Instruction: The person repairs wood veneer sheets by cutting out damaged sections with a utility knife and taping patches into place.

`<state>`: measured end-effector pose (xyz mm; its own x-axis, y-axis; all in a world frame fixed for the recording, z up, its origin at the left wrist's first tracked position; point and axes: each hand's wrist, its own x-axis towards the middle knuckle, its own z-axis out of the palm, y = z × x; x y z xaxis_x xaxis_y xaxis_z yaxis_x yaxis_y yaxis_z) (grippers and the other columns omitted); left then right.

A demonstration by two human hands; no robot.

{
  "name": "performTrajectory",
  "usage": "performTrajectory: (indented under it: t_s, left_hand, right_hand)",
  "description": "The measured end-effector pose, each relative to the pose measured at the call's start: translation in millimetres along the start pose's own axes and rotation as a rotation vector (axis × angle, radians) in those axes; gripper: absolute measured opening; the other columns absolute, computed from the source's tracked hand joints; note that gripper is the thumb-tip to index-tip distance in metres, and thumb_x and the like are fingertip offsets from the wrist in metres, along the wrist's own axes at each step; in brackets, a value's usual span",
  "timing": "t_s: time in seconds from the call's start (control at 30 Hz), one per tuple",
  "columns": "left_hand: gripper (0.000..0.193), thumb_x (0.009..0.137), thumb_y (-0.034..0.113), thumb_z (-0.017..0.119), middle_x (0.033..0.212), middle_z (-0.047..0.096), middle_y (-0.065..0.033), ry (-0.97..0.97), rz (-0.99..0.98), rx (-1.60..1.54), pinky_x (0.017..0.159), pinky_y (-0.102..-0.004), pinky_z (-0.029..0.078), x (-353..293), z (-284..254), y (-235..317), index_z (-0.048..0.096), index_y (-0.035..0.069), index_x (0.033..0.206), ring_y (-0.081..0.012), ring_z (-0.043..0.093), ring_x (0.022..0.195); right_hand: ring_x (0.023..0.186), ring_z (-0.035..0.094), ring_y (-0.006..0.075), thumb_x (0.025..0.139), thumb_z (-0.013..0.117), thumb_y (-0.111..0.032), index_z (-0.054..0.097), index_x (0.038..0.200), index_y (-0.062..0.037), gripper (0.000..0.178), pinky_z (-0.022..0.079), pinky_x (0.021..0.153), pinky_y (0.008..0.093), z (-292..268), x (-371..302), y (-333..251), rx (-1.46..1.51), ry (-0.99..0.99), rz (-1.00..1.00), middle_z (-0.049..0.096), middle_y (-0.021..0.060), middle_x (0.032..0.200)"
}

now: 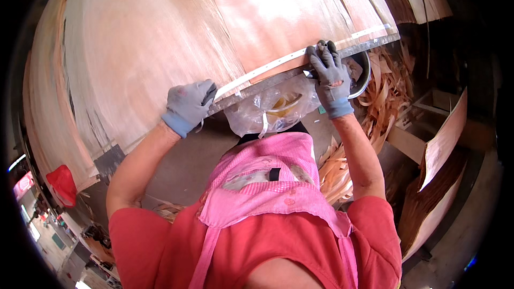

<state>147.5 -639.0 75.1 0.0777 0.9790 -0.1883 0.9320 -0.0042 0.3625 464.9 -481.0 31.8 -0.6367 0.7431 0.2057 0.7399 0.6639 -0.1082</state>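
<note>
Large thin wood veneer sheets (144,48) lie side by side on the work surface, with a seam between a pale sheet and a pinkish one (257,16). A white perforated tape strip (278,63) runs along their near edge. My left hand (188,100), in a grey glove, is closed at the strip's left end; its fingertips are partly hidden. My gloved right hand (330,77) lies over the strip farther right, fingers stretched out across the edge. A small dark pointed thing (309,74) shows beside its thumb side; whether the hand holds it I cannot tell.
A dark straight bar (369,44) borders the surface's near edge. Below it hangs a clear plastic bag (273,107) beside a curved metal tube (367,75). Veneer scraps (380,91) pile up at right, near a wooden box (409,142). A red cloth (62,184) hangs at left.
</note>
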Motion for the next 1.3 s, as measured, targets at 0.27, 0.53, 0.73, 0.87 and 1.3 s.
performTrajectory:
  t_s: [0.27,0.53,0.73,0.87,1.3]
  left_hand:
    - [0.038,0.094,0.032,0.061,0.082,0.069,-0.0057,-0.151,-0.496,-1.411,0.048,-0.0223,0.046,-4.6,19.4,-5.7,0.068,-0.004,0.102,-0.0098,0.059,0.061]
    - [0.017,0.085,0.016,0.072,0.070,0.066,-0.0030,-0.183,-0.598,-1.195,0.053,-0.0240,0.048,0.7,1.0,-3.2,0.072,-0.001,0.088,-0.0080,0.059,0.061]
    - [0.032,0.078,0.034,0.073,0.074,0.070,-0.0154,-0.096,-0.530,-0.422,0.067,-0.0348,0.053,19.1,5.0,-4.3,0.074,0.003,0.086,-0.0253,0.068,0.066]
    - [0.031,0.077,0.030,0.075,0.068,0.067,-0.0147,-0.080,-0.549,-0.453,0.060,-0.0329,0.049,17.7,8.6,-0.6,0.072,0.000,0.082,-0.0190,0.063,0.060]
    - [0.024,0.081,0.032,0.064,0.085,0.069,-0.0133,-0.213,-0.309,-0.142,0.072,-0.0428,0.052,13.9,-11.3,6.5,0.070,0.013,0.094,-0.0316,0.067,0.082]
  right_hand:
    - [0.132,0.046,0.0327,0.078,0.064,-0.006,0.058,0.132,-0.0202,0.056,0.047,0.094,0.0419,3.0,0.8,1.1,0.029,0.018,-0.001,0.052,0.0128,0.140]
    - [0.132,0.047,0.0316,0.077,0.063,-0.004,0.059,0.132,-0.0199,0.056,0.049,0.087,0.0405,-0.2,0.3,-1.0,0.001,0.019,0.004,0.052,0.0128,0.140]
    - [0.131,0.047,0.0323,0.078,0.062,-0.005,0.058,0.131,-0.0187,0.054,0.046,0.091,0.0429,-0.5,1.0,0.7,0.013,0.020,-0.011,0.053,0.0124,0.139]
    - [0.131,0.045,0.0342,0.080,0.060,-0.008,0.060,0.126,-0.0155,0.046,0.040,0.099,0.0466,-0.4,-4.3,-12.8,-0.072,0.015,0.029,0.052,0.0117,0.139]
    - [0.142,0.032,0.0353,0.090,0.045,-0.016,0.041,0.140,-0.0067,0.051,0.032,0.110,0.0491,8.1,-8.9,-131.1,0.164,-0.179,-0.280,0.035,0.0187,0.150]
